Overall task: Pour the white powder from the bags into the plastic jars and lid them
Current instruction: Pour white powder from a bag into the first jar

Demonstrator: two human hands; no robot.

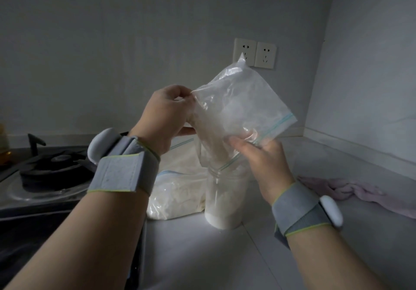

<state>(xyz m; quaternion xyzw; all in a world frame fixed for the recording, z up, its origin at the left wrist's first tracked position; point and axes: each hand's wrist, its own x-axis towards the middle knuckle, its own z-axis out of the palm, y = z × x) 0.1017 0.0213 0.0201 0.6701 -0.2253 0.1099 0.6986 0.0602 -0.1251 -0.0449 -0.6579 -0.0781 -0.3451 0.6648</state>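
I am holding a clear zip-top plastic bag (pixel 243 100) tilted over a round clear plastic jar (pixel 225 202), and its blue-striped mouth is reaching down to the jar's neck. My left hand (pixel 166 114) is pinching the bag's upper edge with curled fingers. My right hand (pixel 263 161) is gripping the zip edge just above the jar. The jar, showing white powder inside, is standing on the pale grey counter (pixel 225 256), just beside filled powder bags (pixel 177 190). A crumpled pink cloth (pixel 351 188) is lying to the right.

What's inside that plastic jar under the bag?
The jar holds white powder, seen through its wall; the tilted bag has its open mouth in the neck. The bag covers the opening, so the top level is hidden.
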